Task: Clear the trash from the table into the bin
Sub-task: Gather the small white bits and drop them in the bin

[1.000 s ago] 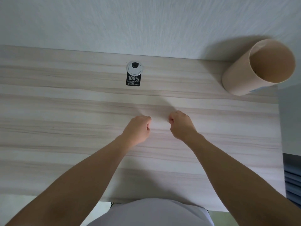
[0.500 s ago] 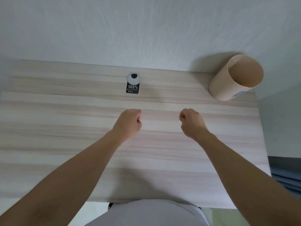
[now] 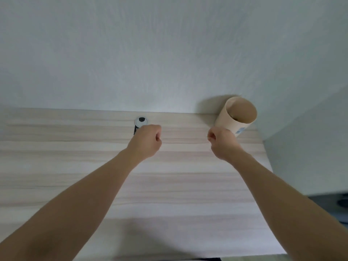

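A tan cylindrical bin (image 3: 237,114) stands at the far right corner of the light wooden table (image 3: 94,166), against the wall. Its mouth faces me and something small and dark shows low inside it. My left hand (image 3: 146,141) is a closed fist over the middle of the table's far part, with nothing visible in it. My right hand (image 3: 222,142) is also a closed fist, just in front of the bin and overlapping its lower left side. I see no loose trash on the table.
A round white cable grommet (image 3: 141,121) with a black sticker beneath it sits near the table's far edge, partly hidden by my left fist. A pale wall (image 3: 169,53) rises behind the table. The table's right edge drops to a darker floor area (image 3: 335,204).
The view has tilted upward, showing more wall. Both fists have moved apart and toward the far edge, the right one now close to the bin.
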`<state>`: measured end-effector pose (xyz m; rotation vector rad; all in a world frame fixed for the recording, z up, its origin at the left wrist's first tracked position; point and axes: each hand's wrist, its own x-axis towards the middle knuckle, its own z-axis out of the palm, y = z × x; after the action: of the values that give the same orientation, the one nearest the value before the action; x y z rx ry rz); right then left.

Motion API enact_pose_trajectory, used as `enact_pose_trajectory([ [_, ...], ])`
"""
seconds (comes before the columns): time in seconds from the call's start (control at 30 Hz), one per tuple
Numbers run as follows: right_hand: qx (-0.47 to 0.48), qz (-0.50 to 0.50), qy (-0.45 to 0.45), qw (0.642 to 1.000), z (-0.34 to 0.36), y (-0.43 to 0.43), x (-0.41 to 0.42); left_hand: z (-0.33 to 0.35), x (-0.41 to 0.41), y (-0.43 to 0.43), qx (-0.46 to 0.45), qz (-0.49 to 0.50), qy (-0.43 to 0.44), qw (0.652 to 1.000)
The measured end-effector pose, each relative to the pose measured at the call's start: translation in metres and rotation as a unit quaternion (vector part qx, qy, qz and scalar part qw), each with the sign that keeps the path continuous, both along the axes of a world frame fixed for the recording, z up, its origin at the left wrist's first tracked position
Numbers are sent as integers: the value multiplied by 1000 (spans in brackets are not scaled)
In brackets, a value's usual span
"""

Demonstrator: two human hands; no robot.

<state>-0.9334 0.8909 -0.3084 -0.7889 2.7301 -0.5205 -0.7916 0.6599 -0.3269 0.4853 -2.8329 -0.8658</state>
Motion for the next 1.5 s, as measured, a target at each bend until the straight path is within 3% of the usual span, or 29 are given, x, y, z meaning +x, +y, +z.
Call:
enact_pose_trajectory([
  [0.13, -12, 5, 28, 1000, 27, 12, -33, 25, -27, 9, -61, 0, 12, 998],
  [0.53, 10, 21, 74, 997, 64, 61, -143, 83, -111, 67, -53, 39, 25, 998],
  [0.97, 33, 79, 26, 996, 24, 62, -220, 73, -178, 82, -69, 80, -23, 994],
  [1.5, 90, 78, 32, 992, 9, 53, -232, 47, -205, 68, -60, 59, -26, 996],
])
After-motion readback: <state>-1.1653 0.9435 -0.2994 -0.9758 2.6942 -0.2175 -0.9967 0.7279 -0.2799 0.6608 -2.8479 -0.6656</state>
